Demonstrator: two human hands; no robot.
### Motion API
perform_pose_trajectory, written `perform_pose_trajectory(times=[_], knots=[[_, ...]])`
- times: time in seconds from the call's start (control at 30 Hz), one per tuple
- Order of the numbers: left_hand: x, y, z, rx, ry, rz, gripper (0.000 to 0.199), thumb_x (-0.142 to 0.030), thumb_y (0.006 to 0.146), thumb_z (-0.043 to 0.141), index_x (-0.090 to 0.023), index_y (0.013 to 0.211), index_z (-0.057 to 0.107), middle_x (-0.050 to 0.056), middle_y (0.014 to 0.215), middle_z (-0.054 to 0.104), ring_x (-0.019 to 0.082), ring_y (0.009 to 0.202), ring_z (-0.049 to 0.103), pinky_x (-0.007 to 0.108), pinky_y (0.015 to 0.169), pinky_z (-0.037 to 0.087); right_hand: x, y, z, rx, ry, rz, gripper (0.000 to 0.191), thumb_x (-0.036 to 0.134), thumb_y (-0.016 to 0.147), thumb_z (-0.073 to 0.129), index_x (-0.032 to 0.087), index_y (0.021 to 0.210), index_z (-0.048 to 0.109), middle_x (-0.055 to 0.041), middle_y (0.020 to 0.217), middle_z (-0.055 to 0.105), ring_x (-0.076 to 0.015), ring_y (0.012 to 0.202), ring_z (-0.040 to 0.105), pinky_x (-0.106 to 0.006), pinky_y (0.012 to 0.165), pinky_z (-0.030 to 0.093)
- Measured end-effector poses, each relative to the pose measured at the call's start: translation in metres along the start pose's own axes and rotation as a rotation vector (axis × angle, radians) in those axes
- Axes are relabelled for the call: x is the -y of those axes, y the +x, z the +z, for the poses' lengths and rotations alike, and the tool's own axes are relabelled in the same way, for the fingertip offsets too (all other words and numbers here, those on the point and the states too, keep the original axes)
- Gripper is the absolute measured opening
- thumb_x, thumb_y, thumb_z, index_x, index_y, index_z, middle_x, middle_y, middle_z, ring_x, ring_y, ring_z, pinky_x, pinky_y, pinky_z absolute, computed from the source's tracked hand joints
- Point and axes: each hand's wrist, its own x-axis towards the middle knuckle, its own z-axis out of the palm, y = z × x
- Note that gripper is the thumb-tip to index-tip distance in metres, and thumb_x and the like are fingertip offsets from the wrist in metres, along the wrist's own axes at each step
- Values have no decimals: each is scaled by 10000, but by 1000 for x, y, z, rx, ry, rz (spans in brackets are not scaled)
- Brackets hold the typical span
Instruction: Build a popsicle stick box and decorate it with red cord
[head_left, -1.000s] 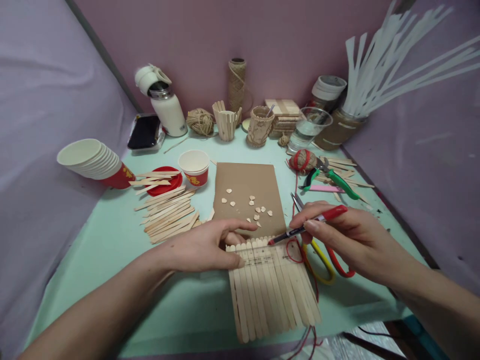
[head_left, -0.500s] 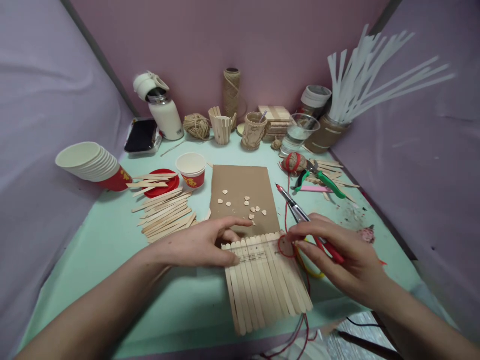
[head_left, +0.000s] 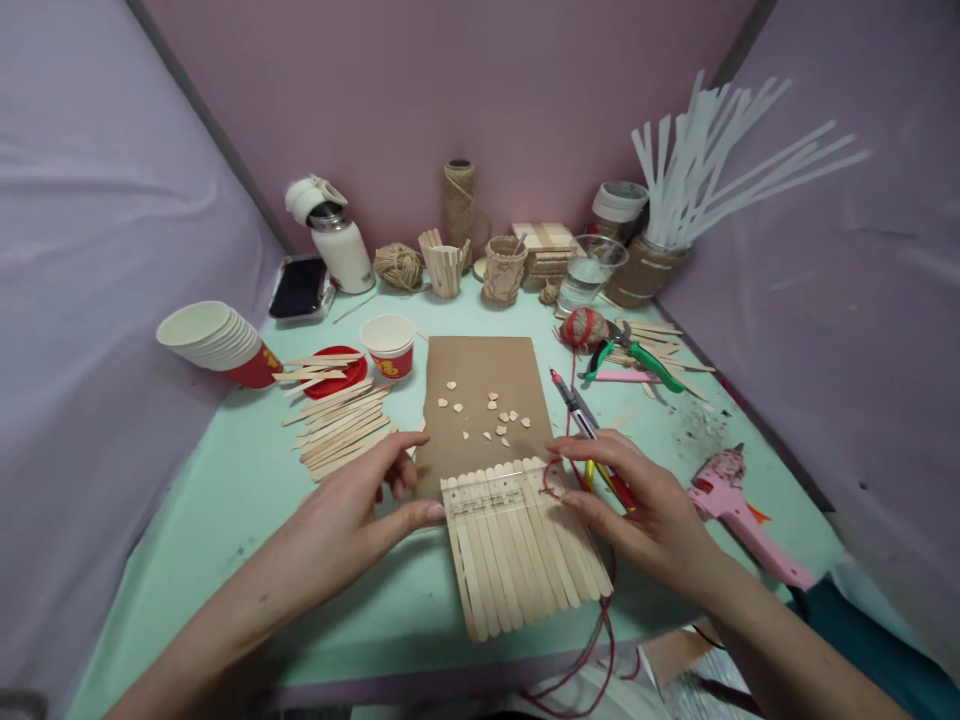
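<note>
A panel of joined craft sticks (head_left: 525, 560) lies at the front of the table, a clear ruler (head_left: 487, 495) across its upper part. Red yarn (head_left: 551, 480) loops at its upper right corner and trails over the front edge. My left hand (head_left: 375, 500) is at the panel's left edge, thumb near its upper left corner, fingers apart. My right hand (head_left: 630, 495) has thumb and forefinger at the panel's upper right corner, beside the yarn. A pen (head_left: 574, 400) and a red-handled tool lie by and partly under that hand.
Brown cardboard (head_left: 480, 370) with small wooden pieces lies behind the panel. Loose sticks (head_left: 345, 430), a paper cup (head_left: 388, 345) and stacked cups (head_left: 217, 340) stand left. Green-handled pliers (head_left: 652, 365) and a pink glue gun (head_left: 750, 520) are right.
My left hand has moved left off the panel's top, its fingers spreading. My right hand has shifted left to the corner. The view has shifted, showing the pink glue gun.
</note>
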Motion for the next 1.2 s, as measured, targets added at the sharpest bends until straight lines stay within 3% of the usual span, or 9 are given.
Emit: perform_pose_trajectory(times=[0.2,0.33,0.47,0.6,0.7,0.77,0.83,1.03,1.2], knots=[[8,-12,1,135,-202,-69,479,-411,860,572,-206,1275,448,-44,691,486,121,643,458,242,598,365,0,-4,2,-49,-11,23,283,254,885,594,256,1168,577,-67,1123,678,-216,1042,631,-371,896,503],[10,-21,-7,204,-395,-100,474,-389,860,589,-209,1272,440,-44,684,471,106,615,449,226,549,341,0,-7,0,-70,11,64,279,257,899,574,256,1178,575,-60,1124,668,-204,1034,626,-353,887,503],[23,-37,-20,220,-474,-137,368,-395,840,627,-209,1145,541,-31,698,479,93,589,437,217,523,342,-2,-12,-3,-96,51,108,281,284,898,575,246,1176,579,-65,1147,653,-206,1066,612,-350,906,493],[48,-52,-30,113,-642,-114,288,-375,790,695,-198,999,606,-29,660,482,69,530,417,194,478,305,-2,-16,-4,-128,79,160,262,300,893,584,253,1150,592,-51,1153,655,-203,1078,613,-330,901,488],[59,-52,-33,-58,-822,32,284,-377,763,722,-201,960,617,-44,566,473,61,482,383,184,460,291,0,-18,-4,-168,91,201,241,304,893,583,259,1129,605,-40,1139,663,-200,1066,619,-313,875,487],[57,-46,-32,-206,-858,96,292,-355,783,708,-206,1017,618,-49,538,477,69,498,400,185,490,328,0,-19,-3,-205,113,215,231,299,896,577,260,1121,611,-38,1129,664,-201,1067,615,-314,880,482],[48,-34,-29,-281,-816,40,311,-306,795,707,-202,1073,613,-40,585,525,72,527,427,184,504,344,0,-21,-1,-246,141,222,224,295,900,569,259,1116,615,-39,1115,663,-200,1061,610,-326,895,474],[16,19,-16,-317,-640,-8,417,-343,728,747,-173,1085,618,-30,659,586,75,535,504,188,501,380,-5,-33,8,-389,200,276,181,324,897,576,258,1054,637,-48,1066,665,-206,1002,611,-382,926,454],[-2,79,-1,-321,-522,5,328,-224,731,709,-122,1032,627,-8,638,623,93,535,558,208,541,442,-9,-42,9,-433,249,330,165,343,889,588,262,1025,634,-50,1076,672,-219,1014,616,-427,949,450]])
